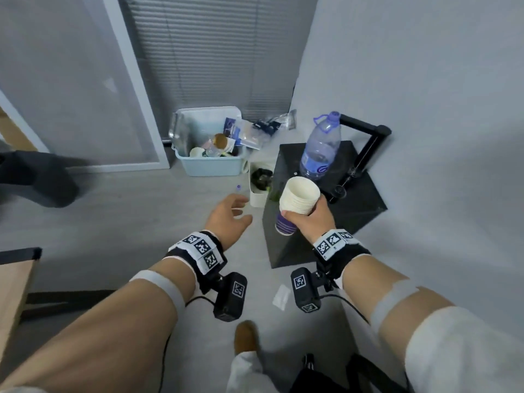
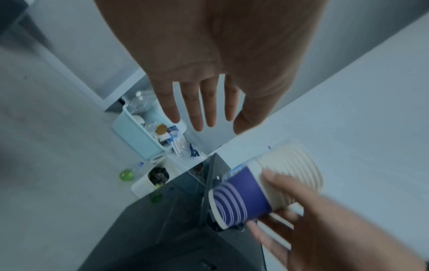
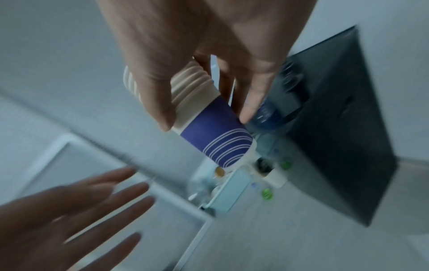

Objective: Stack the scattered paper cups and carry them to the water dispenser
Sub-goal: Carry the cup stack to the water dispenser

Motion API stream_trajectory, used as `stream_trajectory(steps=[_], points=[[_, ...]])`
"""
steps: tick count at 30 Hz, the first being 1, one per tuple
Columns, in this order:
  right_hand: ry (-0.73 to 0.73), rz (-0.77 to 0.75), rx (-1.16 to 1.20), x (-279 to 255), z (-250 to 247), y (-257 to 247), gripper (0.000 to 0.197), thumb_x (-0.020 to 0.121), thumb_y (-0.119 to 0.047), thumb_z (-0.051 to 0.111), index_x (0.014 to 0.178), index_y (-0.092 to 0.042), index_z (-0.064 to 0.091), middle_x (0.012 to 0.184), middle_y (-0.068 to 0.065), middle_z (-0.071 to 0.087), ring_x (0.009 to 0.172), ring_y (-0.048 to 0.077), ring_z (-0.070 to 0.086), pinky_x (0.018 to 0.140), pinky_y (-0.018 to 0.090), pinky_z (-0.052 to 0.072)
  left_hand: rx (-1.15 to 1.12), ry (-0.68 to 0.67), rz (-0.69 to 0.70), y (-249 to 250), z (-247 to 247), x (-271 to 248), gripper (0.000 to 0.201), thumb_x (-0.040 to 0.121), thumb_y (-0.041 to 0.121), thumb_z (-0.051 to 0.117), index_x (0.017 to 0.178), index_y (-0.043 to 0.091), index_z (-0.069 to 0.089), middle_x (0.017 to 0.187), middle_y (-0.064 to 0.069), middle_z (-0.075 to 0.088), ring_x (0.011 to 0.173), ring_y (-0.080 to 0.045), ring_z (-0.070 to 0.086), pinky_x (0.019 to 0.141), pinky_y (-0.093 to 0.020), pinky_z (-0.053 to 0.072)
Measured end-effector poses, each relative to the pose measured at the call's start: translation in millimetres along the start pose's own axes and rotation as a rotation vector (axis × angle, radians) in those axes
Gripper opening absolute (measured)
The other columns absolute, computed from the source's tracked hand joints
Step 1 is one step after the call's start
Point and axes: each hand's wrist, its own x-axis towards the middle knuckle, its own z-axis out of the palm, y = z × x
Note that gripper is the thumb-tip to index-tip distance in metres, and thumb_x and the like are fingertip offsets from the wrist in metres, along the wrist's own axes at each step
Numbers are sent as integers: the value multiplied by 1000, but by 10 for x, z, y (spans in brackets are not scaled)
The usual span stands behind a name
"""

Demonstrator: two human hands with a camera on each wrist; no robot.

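My right hand (image 1: 307, 215) grips a stack of paper cups (image 1: 297, 199), white rims uppermost and a purple striped cup at the bottom, tilted over the near corner of the black stand (image 1: 357, 211). The same stack of cups (image 2: 267, 185) shows in the left wrist view, and the cup stack (image 3: 204, 121) sits between thumb and fingers in the right wrist view. A large water bottle (image 1: 321, 148) stands on the stand beside a black dispenser arm (image 1: 365, 131). My left hand (image 1: 231, 215) hovers empty, fingers spread (image 2: 197, 110), left of the cups.
A light blue bin (image 1: 209, 154) full of rubbish stands on the floor by the blinds. A small white bin (image 1: 259, 184) is next to the stand. A scrap of paper (image 1: 280, 297) lies on the floor. A wooden table corner (image 1: 17, 279) is at my left.
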Motion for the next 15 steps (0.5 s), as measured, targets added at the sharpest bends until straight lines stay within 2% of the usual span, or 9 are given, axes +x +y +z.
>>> stream_trajectory(steps=[3, 8, 10, 12, 15], points=[[139, 47, -19, 416, -215, 249, 81, 63, -25, 88, 131, -17, 45, 130, 6, 61, 118, 26, 59, 91, 27, 42, -42, 17, -47, 38, 274, 341, 24, 90, 8, 66, 112, 15, 64, 121, -7, 66, 96, -20, 64, 83, -31, 51], [309, 102, -30, 946, -446, 603, 80, 63, -25, 87, 130, -15, 43, 128, 7, 60, 116, 28, 59, 92, 30, 44, -107, 33, -44, 8, 643, 771, 22, 91, 9, 65, 112, 9, 68, 110, -4, 65, 85, -12, 60, 70, -19, 45], [401, 129, -20, 1138, -540, 718, 80, 62, -26, 86, 129, -13, 44, 128, 9, 60, 117, 31, 59, 95, 34, 47, -145, 54, -44, -42, 775, 925, 17, 90, 7, 65, 106, 9, 69, 103, -4, 67, 84, -14, 60, 76, -26, 49], [496, 150, 12, 1339, -656, 853, 85, 61, -27, 86, 132, -13, 42, 131, 11, 58, 118, 32, 57, 98, 36, 47, -192, 56, -40, -95, 924, 1070, 15, 90, 3, 64, 95, 16, 69, 94, -1, 66, 88, -19, 61, 81, -33, 50], [604, 177, 29, 1612, -857, 1025, 89, 57, -31, 85, 133, -15, 41, 132, 10, 58, 120, 32, 57, 95, 33, 47, -234, 14, -28, -84, 1187, 1255, 27, 91, 2, 61, 81, 27, 64, 91, -4, 65, 90, -24, 64, 79, -35, 50]])
